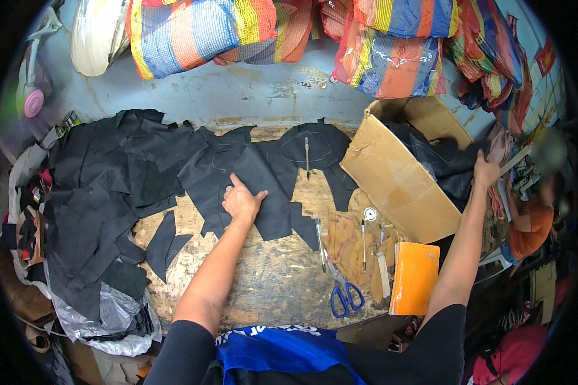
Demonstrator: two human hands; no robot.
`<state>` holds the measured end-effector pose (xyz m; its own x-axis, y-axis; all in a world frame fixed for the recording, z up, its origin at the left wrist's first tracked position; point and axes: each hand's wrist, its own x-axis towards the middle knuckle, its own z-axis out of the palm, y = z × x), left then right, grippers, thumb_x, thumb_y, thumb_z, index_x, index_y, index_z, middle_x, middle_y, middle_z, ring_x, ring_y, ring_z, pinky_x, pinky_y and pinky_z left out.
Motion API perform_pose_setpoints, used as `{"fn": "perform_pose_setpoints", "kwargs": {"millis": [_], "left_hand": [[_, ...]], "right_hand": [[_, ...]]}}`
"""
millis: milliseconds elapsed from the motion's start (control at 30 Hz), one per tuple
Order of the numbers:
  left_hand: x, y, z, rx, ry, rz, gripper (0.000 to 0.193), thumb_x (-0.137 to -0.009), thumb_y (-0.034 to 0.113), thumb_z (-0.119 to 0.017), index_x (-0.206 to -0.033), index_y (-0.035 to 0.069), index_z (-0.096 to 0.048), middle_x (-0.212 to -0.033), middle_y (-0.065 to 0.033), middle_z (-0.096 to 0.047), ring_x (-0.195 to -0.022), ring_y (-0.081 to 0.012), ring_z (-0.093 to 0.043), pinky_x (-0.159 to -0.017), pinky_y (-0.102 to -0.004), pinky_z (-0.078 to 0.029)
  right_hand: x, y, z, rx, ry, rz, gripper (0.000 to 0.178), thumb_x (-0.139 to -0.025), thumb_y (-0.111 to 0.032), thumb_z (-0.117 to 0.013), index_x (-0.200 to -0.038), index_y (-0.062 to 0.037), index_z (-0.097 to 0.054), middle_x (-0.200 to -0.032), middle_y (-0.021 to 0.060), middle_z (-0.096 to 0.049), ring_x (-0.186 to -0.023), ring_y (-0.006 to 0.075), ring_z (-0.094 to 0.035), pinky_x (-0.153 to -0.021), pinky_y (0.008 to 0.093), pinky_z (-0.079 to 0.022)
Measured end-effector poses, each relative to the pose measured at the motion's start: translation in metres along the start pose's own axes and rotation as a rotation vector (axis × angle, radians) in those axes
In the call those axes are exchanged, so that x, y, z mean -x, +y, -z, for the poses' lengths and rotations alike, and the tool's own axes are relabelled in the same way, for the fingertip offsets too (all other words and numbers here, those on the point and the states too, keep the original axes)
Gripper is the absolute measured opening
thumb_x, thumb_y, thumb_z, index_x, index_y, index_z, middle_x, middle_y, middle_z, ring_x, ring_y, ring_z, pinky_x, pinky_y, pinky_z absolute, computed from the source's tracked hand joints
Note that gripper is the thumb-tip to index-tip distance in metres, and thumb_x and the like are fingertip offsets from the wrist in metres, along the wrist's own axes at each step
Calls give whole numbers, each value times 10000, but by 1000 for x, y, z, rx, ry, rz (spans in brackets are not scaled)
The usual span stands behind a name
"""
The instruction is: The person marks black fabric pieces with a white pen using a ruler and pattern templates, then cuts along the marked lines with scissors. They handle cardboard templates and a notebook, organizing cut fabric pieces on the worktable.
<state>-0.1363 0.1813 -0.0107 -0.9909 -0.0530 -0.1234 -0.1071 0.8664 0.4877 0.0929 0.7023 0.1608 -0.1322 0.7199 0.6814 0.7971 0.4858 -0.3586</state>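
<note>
My left hand [243, 199] lies on a black leather-like piece [263, 170] on the worktable, index finger and thumb stretched out. It grips nothing. My right hand [487, 169] is at the right side of a tilted open cardboard box [401, 173], its fingers closed at dark material [453, 156] bulging from the box. The fingertips are partly hidden. Beyond my left hand, another black piece carries a pale drawn outline and a pen [307, 157]. A large pile of black pieces [90, 199] covers the table's left side.
Blue-handled scissors [347, 298], a second pen [320, 244], brown pattern pieces [347, 240], a white round disc [370, 214] and an orange notebook [417, 279] lie right of centre. Striped mesh bags [199, 35] hang along the blue wall [257, 96]. A person in orange [533, 221] sits at far right.
</note>
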Motion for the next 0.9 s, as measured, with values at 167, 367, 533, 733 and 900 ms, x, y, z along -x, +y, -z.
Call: {"fn": "perform_pose_setpoints", "kwargs": {"millis": [167,367,533,733,900], "left_hand": [[-21,-2,-5,153,58,25,966,-629,219,-787,-1375,27,-204,-1014,-173,-630,-932,-345,-618,-824,-389,-490],[-47,-67,19,727,124,-141,503,-619,3,-652,-1117,-23,-582,-680,-14,-548,-634,-105,-532,-626,-244,-461],[-74,-164,110,1015,515,-409,489,-660,-105,-613,-1133,14,-573,-667,79,-410,-576,-20,-383,-546,-166,-360],[-62,-212,142,-124,1059,51,658,-656,206,-768,-1214,0,-484,-1077,-199,-531,-964,-292,-547,-838,-395,-440],[-32,-140,59,1218,-87,-6,403,-757,120,-733,-1089,-9,-544,-863,-88,-631,-783,-183,-631,-680,-290,-504]], "right_hand": [[-3,-47,10,-645,195,63,602,-814,-479,-625,-994,96,-627,-948,179,-661,-811,289,-625,-757,372,-476],[16,-23,5,9,-398,-539,629,-853,-505,-542,-1007,101,-609,-805,199,-658,-688,290,-641,-546,425,-486],[31,-27,45,168,-183,-398,582,-804,-526,-594,-1091,-20,-604,-989,202,-643,-858,336,-638,-746,459,-494],[126,-127,84,-100,429,291,434,-822,-372,-625,-1021,12,-586,-966,194,-582,-933,335,-554,-799,446,-428],[311,-159,112,-578,-944,326,300,-771,-316,-689,-708,-26,-645,-576,130,-601,-528,289,-594,-531,401,-476]]}}
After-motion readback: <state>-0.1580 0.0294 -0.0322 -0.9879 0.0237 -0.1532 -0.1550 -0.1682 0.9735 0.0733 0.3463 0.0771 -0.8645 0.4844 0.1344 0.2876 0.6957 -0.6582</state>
